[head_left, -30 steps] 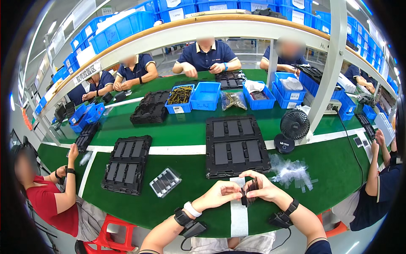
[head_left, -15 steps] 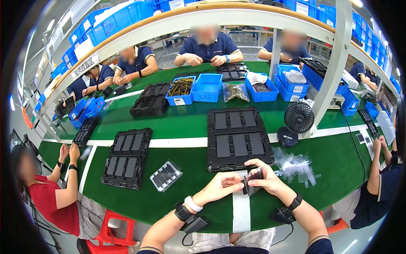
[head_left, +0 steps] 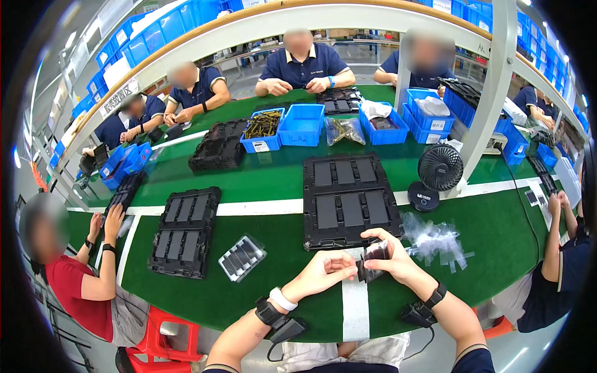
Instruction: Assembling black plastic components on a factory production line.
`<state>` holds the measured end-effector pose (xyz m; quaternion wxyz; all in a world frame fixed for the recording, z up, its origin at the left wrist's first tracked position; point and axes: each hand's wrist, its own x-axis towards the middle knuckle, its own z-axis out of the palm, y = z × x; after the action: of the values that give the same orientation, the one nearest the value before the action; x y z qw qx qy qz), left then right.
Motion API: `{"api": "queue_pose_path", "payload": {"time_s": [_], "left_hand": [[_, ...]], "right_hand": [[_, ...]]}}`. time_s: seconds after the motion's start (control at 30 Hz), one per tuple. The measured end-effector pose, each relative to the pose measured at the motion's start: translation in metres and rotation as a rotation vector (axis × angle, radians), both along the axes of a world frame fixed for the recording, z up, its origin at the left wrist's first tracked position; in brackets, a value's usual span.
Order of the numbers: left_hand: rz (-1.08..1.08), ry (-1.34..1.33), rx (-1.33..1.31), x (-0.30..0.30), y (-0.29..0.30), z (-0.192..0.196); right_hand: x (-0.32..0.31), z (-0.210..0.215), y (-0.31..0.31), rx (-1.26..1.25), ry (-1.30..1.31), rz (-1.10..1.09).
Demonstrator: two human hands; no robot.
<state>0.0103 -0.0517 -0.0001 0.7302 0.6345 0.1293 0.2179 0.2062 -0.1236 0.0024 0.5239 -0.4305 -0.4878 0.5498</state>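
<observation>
Above a white strip (head_left: 356,314) on the green table, a small dark glossy flat panel (head_left: 375,256) is held between my hands. My right hand (head_left: 398,266) grips it with thumb and fingers along its right side. My left hand (head_left: 324,272) pinches at its left edge, where a small black piece shows; whether that is part of the panel I cannot tell. Just beyond my hands lies a black tray (head_left: 336,241) with several dark rectangular panels in its slots. Right of my hands is a loose pile of clear film strips (head_left: 435,239).
To the left are a second black tray (head_left: 213,214) of panels and a small white tray (head_left: 231,268) under clear film. A black fan (head_left: 440,168) stands by the shelf post (head_left: 491,105). Blue bins (head_left: 301,127) and stacked black trays (head_left: 217,146) stand farther back. Co-workers sit around.
My hands stay nearly in place, still holding the panel, which has tilted slightly. The view has shifted a little. At the left, a co-worker's hand has moved onto a black tray.
</observation>
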Motion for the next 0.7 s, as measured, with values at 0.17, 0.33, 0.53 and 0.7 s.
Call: {"api": "queue_pose_path", "payload": {"time_s": [0.17, 0.33, 0.53, 0.7], "left_hand": [[-0.004, 0.012, 0.027, 0.0016, 0.0009, -0.0014], [0.054, 0.026, -0.002, 0.0015, 0.0011, -0.0016], [0.13, -0.005, -0.017, 0.0023, 0.0023, -0.0078], [0.125, 0.067, 0.043, 0.0018, 0.0048, -0.0077]], "right_hand": [[-0.0014, 0.0056, -0.0011, -0.013, 0.021, -0.011], [-0.0015, 0.0049, -0.0009, 0.027, 0.07, -0.009], [0.0006, -0.0009, 0.0012, 0.144, 0.135, -0.139], [0.0032, -0.002, 0.0039, 0.276, -0.186, -0.467]]}}
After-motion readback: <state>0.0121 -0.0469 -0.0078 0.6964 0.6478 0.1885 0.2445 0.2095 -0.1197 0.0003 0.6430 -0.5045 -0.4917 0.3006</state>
